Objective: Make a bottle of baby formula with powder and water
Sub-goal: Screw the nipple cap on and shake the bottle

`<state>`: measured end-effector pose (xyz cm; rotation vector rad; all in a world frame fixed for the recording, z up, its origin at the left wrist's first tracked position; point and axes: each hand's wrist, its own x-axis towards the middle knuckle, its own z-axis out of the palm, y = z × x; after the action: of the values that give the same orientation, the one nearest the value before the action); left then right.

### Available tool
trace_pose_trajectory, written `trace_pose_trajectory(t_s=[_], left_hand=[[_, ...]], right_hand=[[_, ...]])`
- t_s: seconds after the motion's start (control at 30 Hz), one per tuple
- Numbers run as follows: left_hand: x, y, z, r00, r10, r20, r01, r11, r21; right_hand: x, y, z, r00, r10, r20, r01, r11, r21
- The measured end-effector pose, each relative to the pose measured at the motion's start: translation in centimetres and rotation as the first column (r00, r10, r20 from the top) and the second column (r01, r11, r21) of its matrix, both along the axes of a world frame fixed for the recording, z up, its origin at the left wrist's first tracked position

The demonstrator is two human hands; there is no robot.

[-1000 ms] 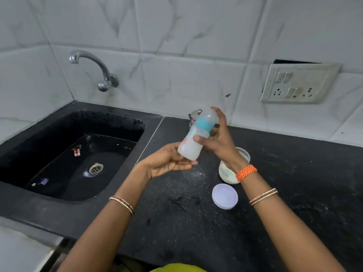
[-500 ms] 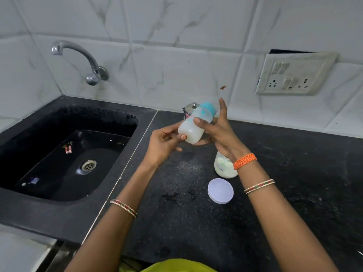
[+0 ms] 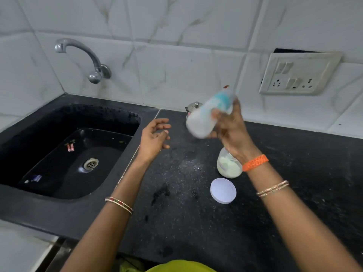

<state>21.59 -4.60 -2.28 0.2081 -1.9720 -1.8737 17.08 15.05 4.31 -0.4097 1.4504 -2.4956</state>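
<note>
Bottle (image 3: 208, 116) (blurred, tilted) gripped in right hand (image 3: 231, 130); left hand (image 3: 155, 136) loosely spread, empty

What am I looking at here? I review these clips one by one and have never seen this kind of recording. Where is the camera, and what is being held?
No machine here: a person works with bare hands, filmed by a wide-angle camera worn on the head, looking down. The right hand grips a baby bottle with a teal collar, tilted and blurred by motion. The left hand is open and holds nothing. On the black counter stand an open powder jar and, nearer the person, its white lid. A small steel pot is partly hidden behind the bottle. Left is a black sink under a tap.
</note>
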Motion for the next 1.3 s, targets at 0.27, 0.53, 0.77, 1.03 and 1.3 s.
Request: trace_pose_trajectory(t_s=[0.27,0.53,0.77,1.03,1.3], left_hand=[[0.0,0.1,1.1,0.998,-0.046,0.031,0.046,0.999,-0.003],[0.1,0.5,1.8,0.994,-0.108,0.027,0.106,0.993,0.045],[0.4,1.1,1.8,0.967,-0.223,0.125,0.204,0.967,0.15],[0.9,2.9,2.9,0.652,-0.755,0.073,0.502,0.502,0.704],[1.0,2.6,3.2,0.81,-0.585,0.039,0.534,0.764,0.361]], right_hand=[[-0.1,1.6,-0.6,0.987,-0.014,-0.161,0.047,0.978,0.203],[-0.3,0.6,-0.7,0.987,-0.131,-0.092,0.137,0.989,0.064],[-0.4,1.3,0.0,0.959,-0.263,-0.108,0.26,0.965,-0.044],[0.5,0.9,-0.7,0.948,-0.026,-0.317,0.106,0.966,0.235],[-0.2,-0.7,-0.6,0.962,-0.227,-0.155,0.257,0.943,0.212]])
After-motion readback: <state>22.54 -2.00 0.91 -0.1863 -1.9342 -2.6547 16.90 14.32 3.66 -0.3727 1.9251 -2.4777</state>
